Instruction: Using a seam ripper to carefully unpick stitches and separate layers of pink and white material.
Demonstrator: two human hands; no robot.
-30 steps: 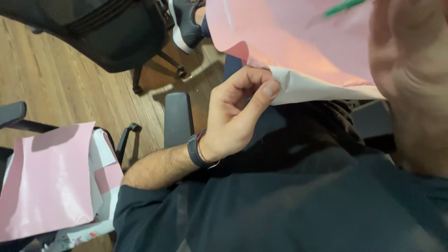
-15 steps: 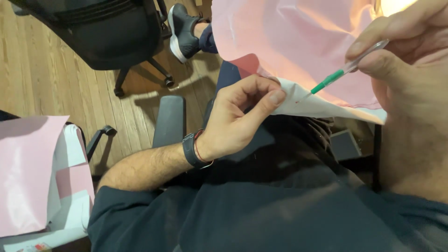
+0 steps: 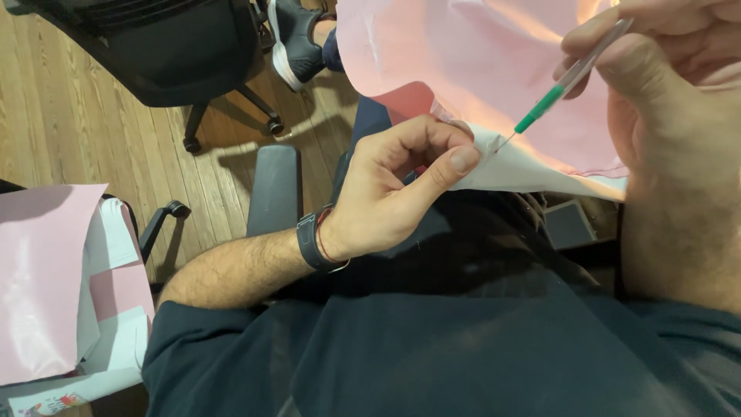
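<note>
Since the earlier frame, the green-tipped tool [image 3: 567, 81] is being brought lower, so that its fine point is now lying just beside the left hand's [image 3: 394, 193] thumb. At the left, loose pink sheets [image 3: 42, 278] are being left on a chair. The pink sheet [image 3: 463, 62] is being pinched at its white-backed corner between left thumb and fingers. From that pinch the tool is slanting up and to the right, its long axis running toward the right hand [image 3: 664, 93], by which it is being gripped like a pen. Whether the point is touching the sheet is hard to tell.
</note>
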